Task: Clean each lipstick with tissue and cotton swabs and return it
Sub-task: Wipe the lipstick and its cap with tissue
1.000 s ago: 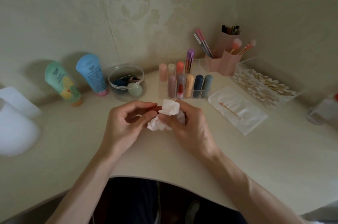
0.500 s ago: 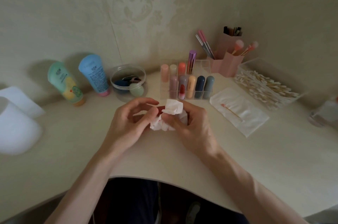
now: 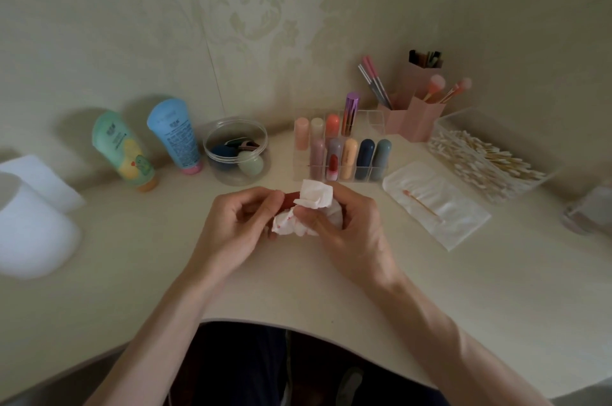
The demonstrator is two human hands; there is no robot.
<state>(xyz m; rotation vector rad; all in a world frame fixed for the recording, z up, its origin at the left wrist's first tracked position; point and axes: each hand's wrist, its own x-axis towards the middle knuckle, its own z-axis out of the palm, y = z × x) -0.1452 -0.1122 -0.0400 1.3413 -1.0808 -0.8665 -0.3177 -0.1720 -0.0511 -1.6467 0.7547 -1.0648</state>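
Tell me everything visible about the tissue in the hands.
The tissue is white, thin paper, crumpled into a wad, with red smears on its lower folds and one flap sticking up. The right hand grips it over the desk, pressed against the red lipstick that the left hand pinches.

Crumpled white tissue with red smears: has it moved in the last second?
No. The crumpled white tissue with red smears stays just in front of the clear acrylic lipstick organizer, as before.
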